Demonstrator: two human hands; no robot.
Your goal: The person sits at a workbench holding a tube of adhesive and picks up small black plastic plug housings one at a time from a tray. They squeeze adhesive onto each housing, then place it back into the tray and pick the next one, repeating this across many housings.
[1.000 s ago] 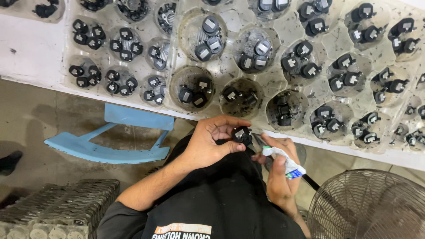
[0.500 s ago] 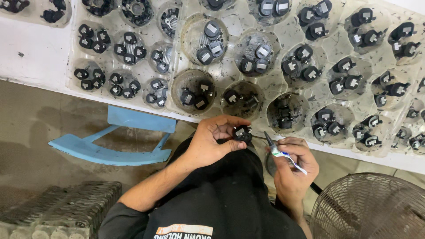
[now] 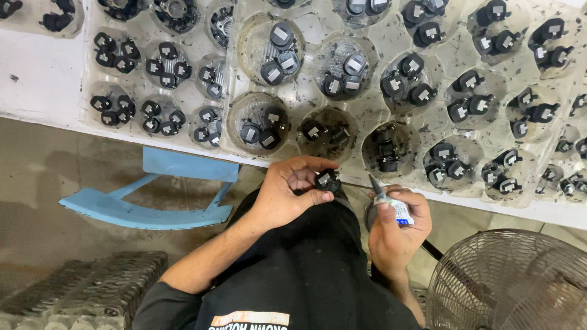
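Observation:
My left hand [image 3: 290,195] grips a small black part [image 3: 327,179] with a pale square face, just below the table's front edge. My right hand [image 3: 397,229] holds a small white tube [image 3: 391,201] with a dark pointed nozzle. The nozzle tip sits a short way right of the part, apart from it. Both hands are above my lap, over my dark shirt.
Clear plastic trays [image 3: 318,73] with round wells hold several similar black parts across the white table [image 3: 43,79]. A blue plastic stool [image 3: 153,195] lies on the floor at left, a wire fan guard [image 3: 513,281] stands at lower right, and a grey tray stack [image 3: 79,287] at lower left.
The tube's nozzle has drawn back to the right, away from the black part. My left hand keeps the part in about the same place.

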